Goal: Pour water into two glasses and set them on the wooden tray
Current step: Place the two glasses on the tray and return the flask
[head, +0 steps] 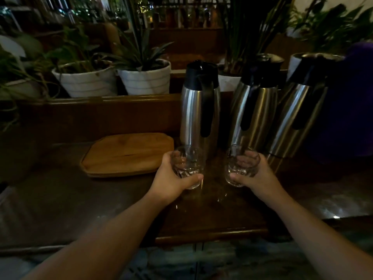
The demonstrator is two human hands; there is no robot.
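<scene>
My left hand [171, 178] is wrapped around a clear glass [186, 165] that stands upright just in front of a steel jug. A second clear glass [241, 164] sits in my right hand [254, 176], a little to the right. Both glasses are low over the dark wooden table; I cannot tell how much water is in them. The wooden tray [125, 154] lies flat and bare to the left of the left glass.
Three steel jugs with black lids and handles stand behind the glasses: one in the middle [198, 110], one beside it [255, 106] and one at the right [298, 110]. White plant pots [147, 77] line a ledge at the back. The table's front edge [212, 234] runs below my wrists.
</scene>
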